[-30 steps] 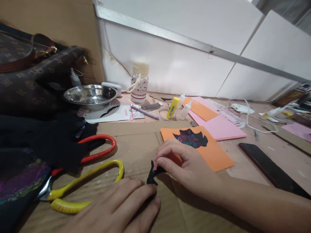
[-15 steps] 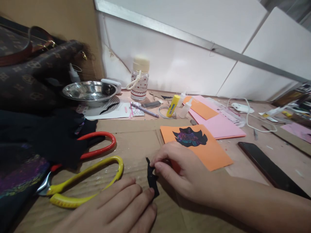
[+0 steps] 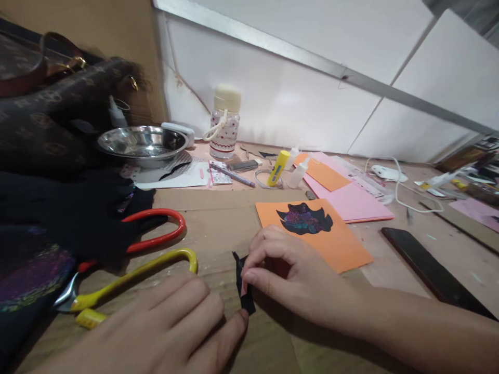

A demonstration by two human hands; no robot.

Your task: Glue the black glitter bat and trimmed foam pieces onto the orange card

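Note:
A small black fabric strip [image 3: 246,302] lies on the brown cardboard [image 3: 210,213]. The thumb and forefinger of my right hand [image 3: 288,265] pinch a small pinkish piece at the strip's right side. My left hand [image 3: 183,317] rests to the left, one fingertip pressing the strip's lower end, its other fingers bent. Beyond my right hand, an orange card [image 3: 346,244] bears a black cutout [image 3: 304,218] with purple and teal glitter. Scissors with red and yellow handles [image 3: 156,262] lie left, partly covered by black fabric [image 3: 93,223] and my left hand.
A steel bowl [image 3: 142,145], a clear bottle [image 3: 225,124] and a yellow glue stick [image 3: 278,169] stand toward the wall. Pink sheets [image 3: 362,200] lie behind the orange card. A dark phone [image 3: 432,267] is at the right, a brown bag [image 3: 50,114] at the left.
My left hand has shifted left and its fingers have bent more, covering more of the yellow handle. A pinkish piece now shows at my right fingertips over the strip.

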